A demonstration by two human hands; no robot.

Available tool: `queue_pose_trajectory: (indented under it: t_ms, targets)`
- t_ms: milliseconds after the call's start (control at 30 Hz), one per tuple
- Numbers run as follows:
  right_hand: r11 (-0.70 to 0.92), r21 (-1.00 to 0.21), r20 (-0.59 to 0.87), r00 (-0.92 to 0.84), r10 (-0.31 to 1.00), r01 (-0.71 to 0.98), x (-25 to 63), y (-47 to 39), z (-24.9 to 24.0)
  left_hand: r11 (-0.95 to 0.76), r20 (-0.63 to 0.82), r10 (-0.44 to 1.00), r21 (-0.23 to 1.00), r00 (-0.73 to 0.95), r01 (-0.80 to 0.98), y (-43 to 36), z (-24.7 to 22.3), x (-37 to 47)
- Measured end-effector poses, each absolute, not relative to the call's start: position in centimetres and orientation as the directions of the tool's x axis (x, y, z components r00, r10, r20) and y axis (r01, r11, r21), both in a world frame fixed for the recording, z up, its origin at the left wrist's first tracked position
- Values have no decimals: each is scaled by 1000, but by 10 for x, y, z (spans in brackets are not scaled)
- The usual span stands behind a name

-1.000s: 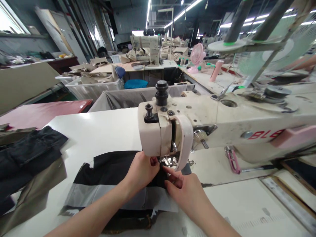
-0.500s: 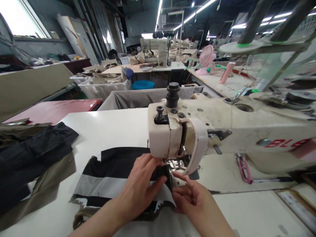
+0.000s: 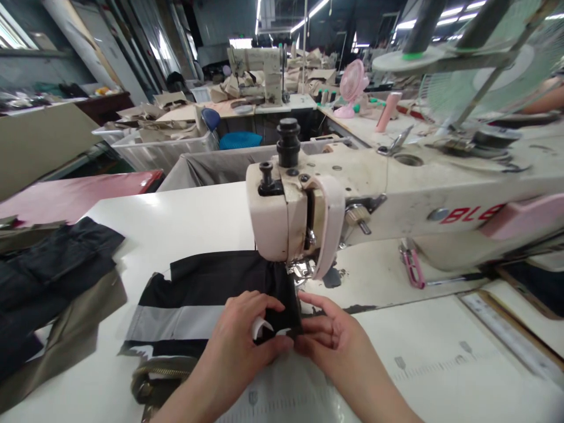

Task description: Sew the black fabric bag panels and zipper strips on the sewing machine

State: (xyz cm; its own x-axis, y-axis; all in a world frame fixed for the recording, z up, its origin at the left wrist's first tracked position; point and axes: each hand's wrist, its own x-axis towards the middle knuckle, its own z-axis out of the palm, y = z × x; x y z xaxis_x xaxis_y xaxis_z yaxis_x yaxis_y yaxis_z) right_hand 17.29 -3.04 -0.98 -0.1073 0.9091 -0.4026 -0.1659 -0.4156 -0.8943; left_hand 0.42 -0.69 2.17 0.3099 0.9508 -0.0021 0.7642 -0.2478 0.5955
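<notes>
A black fabric piece (image 3: pixel 215 273) with a grey band (image 3: pixel 180 322) lies on the white table, its right edge reaching the presser foot (image 3: pixel 302 270) of the sewing machine (image 3: pixel 271 220). My left hand (image 3: pixel 238 341) is closed on the fabric's near edge, thumb below and fingers above, where the cloth folds over. On the right corner of the same fabric, my right hand (image 3: pixel 339 341) pinches with thumb and curled fingers, its index finger stretched along the edge. A metal zipper (image 3: pixel 170 371) on olive cloth shows beside my left wrist. The needle tip is not visible.
Dark and olive cloth pieces (image 3: pixel 53 282) lie at the left. Pink-handled thread snips (image 3: pixel 413 267) rest on the machine bed near a pen. A ruler (image 3: pixel 502 329) lies at the right. Behind the table stands a cloth-lined bin (image 3: pixel 220 170).
Both hands have come nearer to me, away from the presser foot. The fabric's near right part is now folded up under my left fingers. The view has shifted to the right.
</notes>
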Motion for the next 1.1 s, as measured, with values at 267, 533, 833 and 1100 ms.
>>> queue_pose_trajectory:
  t_ms: [267, 533, 833, 1100]
  targets:
    - [-341, -929, -323, -134, 937, -145, 172, -34, -10, -609, 323, 782, 583, 533, 538, -14, 11, 7]
    - [-287, -957, -284, -67, 957, -42, 168, -38, -6, -386, 200, 916, 680, 349, 623, -19, 17, 17]
    - [-392, -916, -385, -90, 919, -90, 171, -34, -4, -761, 524, 614, 197, 590, 618, -26, -2, 19]
    - [-373, -926, -376, -56, 925, 50, 176, -34, 2, -757, 513, 638, 284, 574, 588, -25, 3, 17]
